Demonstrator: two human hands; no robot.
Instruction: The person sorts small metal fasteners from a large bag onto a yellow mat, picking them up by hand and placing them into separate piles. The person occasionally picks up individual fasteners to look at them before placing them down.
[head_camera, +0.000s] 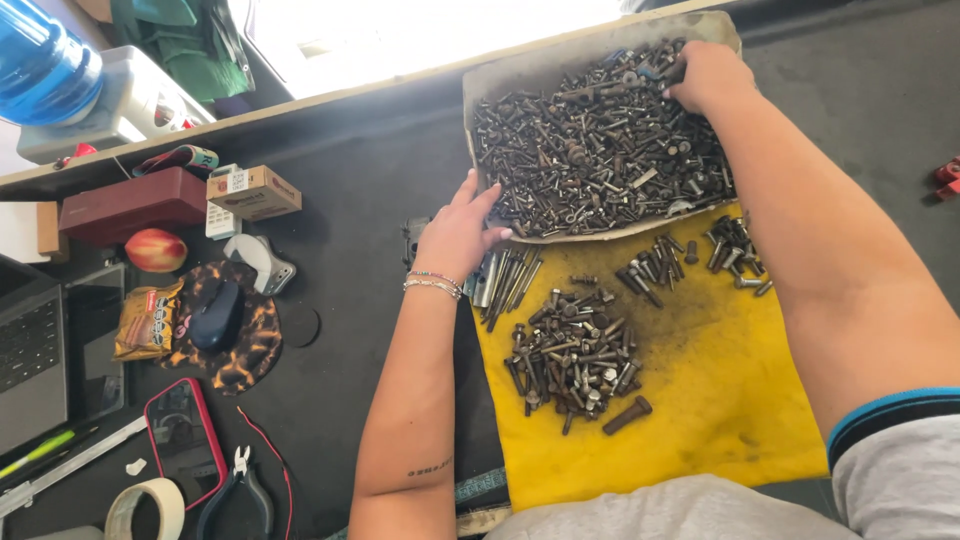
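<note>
Gripping tray (500, 85) edge, left hand (458, 235), right hand (708, 75)

Daylight from the far side, blown out along the top edge

A white, overexposed patch (420, 35) sits at the top, all detail lost there; the dark table (350, 190) stays dim beneath it; the yellow cloth (720, 400) is evenly lit and vivid; soft shadows fall toward the viewer under the forearms; the bolts (575, 355) are sharp, with small glints; the blue bottle (45, 60) at the corner looks slightly stretched and soft.
</note>
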